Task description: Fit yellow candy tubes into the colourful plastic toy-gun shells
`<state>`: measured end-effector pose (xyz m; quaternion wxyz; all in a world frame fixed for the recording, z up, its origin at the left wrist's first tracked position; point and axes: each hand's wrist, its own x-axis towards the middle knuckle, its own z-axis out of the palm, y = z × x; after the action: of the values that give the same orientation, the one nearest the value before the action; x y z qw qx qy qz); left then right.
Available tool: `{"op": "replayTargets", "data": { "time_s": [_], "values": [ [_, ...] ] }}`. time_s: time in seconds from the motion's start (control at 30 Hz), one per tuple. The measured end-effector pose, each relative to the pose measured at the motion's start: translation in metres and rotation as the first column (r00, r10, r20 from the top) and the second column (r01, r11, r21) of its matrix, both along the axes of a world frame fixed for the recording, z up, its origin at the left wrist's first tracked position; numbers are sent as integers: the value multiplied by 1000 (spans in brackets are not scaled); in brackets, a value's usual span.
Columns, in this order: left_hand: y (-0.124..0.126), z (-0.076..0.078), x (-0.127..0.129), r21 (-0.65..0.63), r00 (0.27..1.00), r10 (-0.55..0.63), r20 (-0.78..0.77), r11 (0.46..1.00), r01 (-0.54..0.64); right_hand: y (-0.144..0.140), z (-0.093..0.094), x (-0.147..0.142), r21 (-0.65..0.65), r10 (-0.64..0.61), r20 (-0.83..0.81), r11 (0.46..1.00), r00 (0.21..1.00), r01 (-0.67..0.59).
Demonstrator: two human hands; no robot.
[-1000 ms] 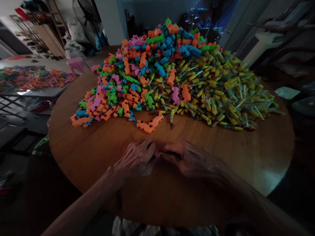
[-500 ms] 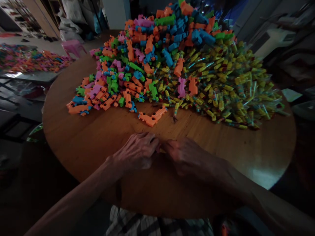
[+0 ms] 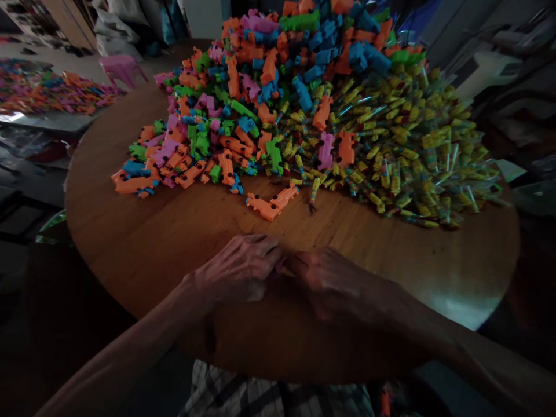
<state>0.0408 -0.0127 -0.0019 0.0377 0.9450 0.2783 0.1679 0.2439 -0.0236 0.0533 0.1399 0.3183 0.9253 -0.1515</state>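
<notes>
My left hand [image 3: 241, 269] and my right hand [image 3: 325, 278] meet fingertip to fingertip low over the near middle of the round wooden table [image 3: 139, 231]. Both are closed on a small toy piece [image 3: 286, 270] pinched between them; the fingers hide most of it and its colour is unclear in the dim light. Just beyond the hands lies a single orange plastic toy [image 3: 269, 204]. Behind it rises a big heap of orange, blue, pink and green plastic toys [image 3: 243, 98], with a heap of yellow wrapped sticks [image 3: 403, 139] to its right.
A second table on the left [image 3: 47, 95] carries more coloured toys, with a pink stool [image 3: 121, 66] beside it. Shelves and bags stand at the back left, dark furniture on the right. A checked cloth [image 3: 260, 394] shows below the table's near edge.
The view has tilted down and closer, so the heaps sit higher in the frame. Both hands stay together at the same spot, fingers shifting slightly on the small piece.
</notes>
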Motion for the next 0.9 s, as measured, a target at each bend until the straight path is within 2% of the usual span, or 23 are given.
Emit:
{"op": "replayTargets", "data": {
  "time_s": [0.13,0.23,0.37,0.5,0.63,0.7,0.77,0.8,0.83,0.9],
  "values": [
    [0,-1,0,-23,1000,8,-3,1000,-8,-1,-2,-2,18,16,38,1000,999,-16],
    [-1,-1,0,-43,1000,15,-9,999,-15,-1,-7,0,-15,2,-3,1000,1000,-2],
    [-1,-4,-3,-42,1000,-6,-3,999,6,0,-10,-1,9,-27,1,1000,1000,27],
    [-1,-4,-6,-96,996,16,89,995,-7,-2,-5,-6,-30,-63,-37,998,997,62],
    [-6,1,-11,-175,981,96,171,982,-66,-10,9,-8,-67,-126,-177,991,976,116],
    [-13,0,-24,-132,966,137,218,985,-110,-8,17,-3,-149,-194,-318,977,928,153],
    [-24,-4,-49,-55,941,194,276,981,-186,5,21,7,-232,-290,-454,951,843,202],
    [-31,-6,-65,-29,924,245,294,969,-247,16,21,13,-230,-339,-502,939,796,254],
    [-39,-7,-83,-17,888,327,323,940,-340,29,19,19,-185,-371,-547,928,750,324],
    [-54,-7,-117,-26,785,502,362,847,-530,55,9,31,47,-385,-595,860,705,509]
  ]
}}
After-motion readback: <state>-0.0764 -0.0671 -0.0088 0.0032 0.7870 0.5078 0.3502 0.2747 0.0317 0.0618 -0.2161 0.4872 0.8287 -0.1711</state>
